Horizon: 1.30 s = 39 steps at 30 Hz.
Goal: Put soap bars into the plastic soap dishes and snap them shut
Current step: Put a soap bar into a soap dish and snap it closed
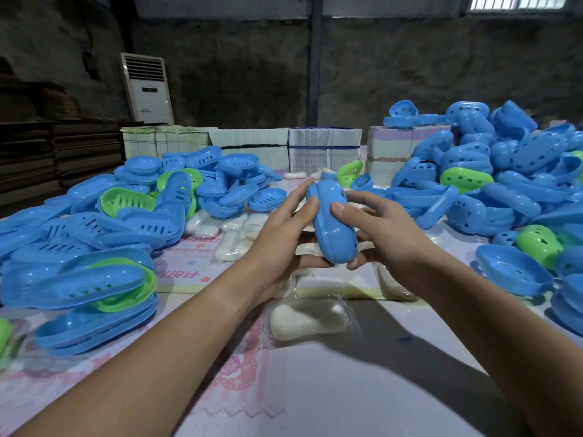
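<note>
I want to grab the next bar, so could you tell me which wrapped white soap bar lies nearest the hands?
The plastic-wrapped white soap bar lying alone just below both wrists; the other bars sit farther back by the left pile.

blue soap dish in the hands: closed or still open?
Closed: the blue soap dish shows both halves together with a seam line, gripped between left hand and right hand. Latched or not, and whether soap's inside: cannot tell.

White air conditioner (147, 87) upright against dark wall (410, 67), dark post (314, 64) behind paper stacks (325, 149), flat cardboard piles (56, 146) at far left, window (517, 1) top right, pink patterned cloth (189, 272) on counter (362, 389)
</note>
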Motion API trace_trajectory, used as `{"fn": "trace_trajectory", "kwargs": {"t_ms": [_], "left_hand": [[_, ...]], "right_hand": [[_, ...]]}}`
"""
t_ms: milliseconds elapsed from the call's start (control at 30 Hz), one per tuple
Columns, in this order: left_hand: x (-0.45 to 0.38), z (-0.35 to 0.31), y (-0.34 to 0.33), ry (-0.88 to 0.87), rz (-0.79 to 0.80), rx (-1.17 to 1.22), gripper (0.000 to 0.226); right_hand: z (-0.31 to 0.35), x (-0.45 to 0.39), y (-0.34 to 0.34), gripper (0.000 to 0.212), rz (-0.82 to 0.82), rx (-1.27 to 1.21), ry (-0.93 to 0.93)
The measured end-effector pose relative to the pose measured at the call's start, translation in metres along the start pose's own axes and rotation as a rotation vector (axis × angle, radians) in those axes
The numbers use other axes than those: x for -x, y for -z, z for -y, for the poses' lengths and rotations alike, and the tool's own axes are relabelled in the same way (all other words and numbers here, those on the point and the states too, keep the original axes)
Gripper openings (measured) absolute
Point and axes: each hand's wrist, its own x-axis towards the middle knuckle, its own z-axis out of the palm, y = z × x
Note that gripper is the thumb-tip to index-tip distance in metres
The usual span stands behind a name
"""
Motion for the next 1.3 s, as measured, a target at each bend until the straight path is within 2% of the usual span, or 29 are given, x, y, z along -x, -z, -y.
{"fn": "trace_trajectory", "kwargs": {"t_ms": [267,433,667,867,1000,1100,1200,1300], "left_hand": [[0.004,-0.001,0.000,-0.014,0.045,0.000,0.065],[0.005,-0.003,0.000,-0.037,0.038,0.049,0.062],[0.006,-0.003,-0.004,-0.090,0.013,0.043,0.062],[0.005,-0.001,-0.002,-0.120,0.015,0.024,0.059],[0.003,0.002,-0.001,-0.087,0.080,-0.029,0.055],[0.002,-0.002,-0.001,-0.084,0.019,-0.071,0.046],[-0.002,-0.006,0.006,-0.111,-0.028,-0.074,0.030],[-0.007,-0.001,0.009,-0.117,-0.030,-0.108,0.031]], "right_hand": [[-0.004,0.000,-0.001,0.042,0.014,0.038,0.077],[-0.007,-0.001,-0.001,0.055,0.046,0.021,0.120],[-0.010,-0.003,0.007,0.031,0.133,0.025,0.140],[-0.014,-0.003,0.009,0.046,0.224,0.007,0.112],[-0.007,-0.004,0.010,0.058,0.046,0.165,0.166],[-0.004,0.003,0.022,0.063,-0.072,0.290,0.142],[-0.001,0.024,0.056,0.070,-0.168,0.457,0.100],[0.011,0.053,0.106,0.070,-0.282,0.565,0.026]]}}
